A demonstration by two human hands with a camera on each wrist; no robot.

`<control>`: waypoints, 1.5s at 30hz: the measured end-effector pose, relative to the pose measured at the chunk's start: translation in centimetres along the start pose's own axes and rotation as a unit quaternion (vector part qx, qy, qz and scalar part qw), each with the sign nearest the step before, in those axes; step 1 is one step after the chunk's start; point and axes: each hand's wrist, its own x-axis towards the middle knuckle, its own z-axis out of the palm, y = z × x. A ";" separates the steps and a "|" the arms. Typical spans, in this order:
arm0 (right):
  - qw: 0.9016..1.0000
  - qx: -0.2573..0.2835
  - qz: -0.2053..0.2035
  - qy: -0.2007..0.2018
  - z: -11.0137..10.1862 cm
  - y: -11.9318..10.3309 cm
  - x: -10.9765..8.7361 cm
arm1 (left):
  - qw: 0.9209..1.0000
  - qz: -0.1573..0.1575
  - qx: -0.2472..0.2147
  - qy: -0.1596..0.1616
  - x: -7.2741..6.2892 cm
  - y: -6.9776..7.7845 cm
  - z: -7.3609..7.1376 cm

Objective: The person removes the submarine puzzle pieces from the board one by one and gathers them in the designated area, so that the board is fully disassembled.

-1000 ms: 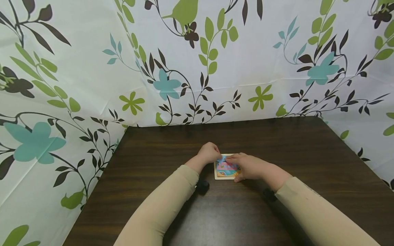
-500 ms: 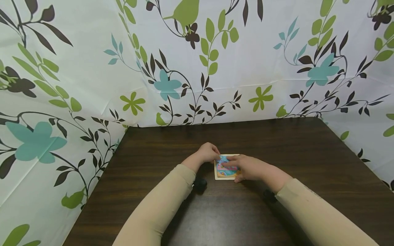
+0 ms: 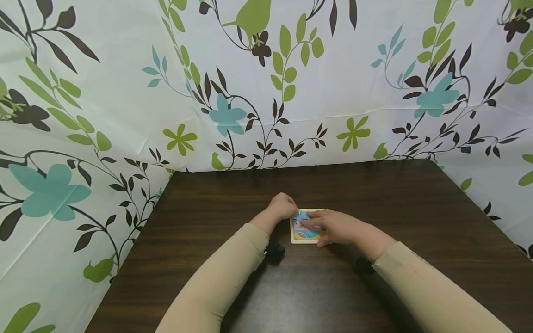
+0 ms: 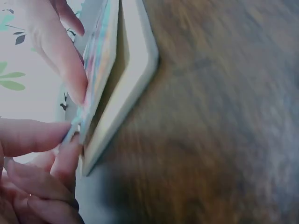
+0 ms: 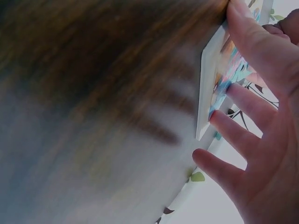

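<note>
Two at it: left hand [image 3: 281,206] pinching, right hand [image 3: 339,226] spread

We start on the right sleeve [image 3: 441,289], where a thin dark mark [image 3: 423,260] runs along the cloth, too small to read. On to what's hidden: the right hand covers the right side of the picture [image 3: 306,234], the left fingertips mask its far left corner, and the near edge of the table [image 3: 300,296] drops out of shot. The left thumb and finger are pinching at that corner, though exactly what sits between the tips is hard to make out. Over to the right hand: fingers spread and nearly straight, two fingertips touching the picture, another clear of it, thumb down by the near edge.

And it's a bright one! Pink, blue, teal and orange, squarish, set in a pale frame [image 4: 135,70] with rounded corners; the left wrist view shows a dark gap between the two. They lie in from the table's far edge, about midway between its far corners. A black object [image 3: 275,252] shows beside the left sleeve [image 3: 216,273].
</note>
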 end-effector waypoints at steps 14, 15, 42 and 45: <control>1.000 0.007 -0.004 0.006 0.0 -0.2 -0.1 | 0.996 -0.018 0.084 -0.010 -0.4 1.1 -0.3; 1.000 0.007 -0.004 0.005 -0.1 -0.3 -0.1 | 0.997 -0.017 0.068 -0.017 -0.5 1.0 -0.4; 1.000 0.008 -0.004 0.005 -0.1 -0.6 0.0 | 0.994 -0.012 0.108 0.006 -0.8 1.4 0.0; 1.000 0.007 -0.004 0.006 0.0 -0.6 0.0 | 0.994 -0.004 0.105 0.004 -0.8 1.3 0.0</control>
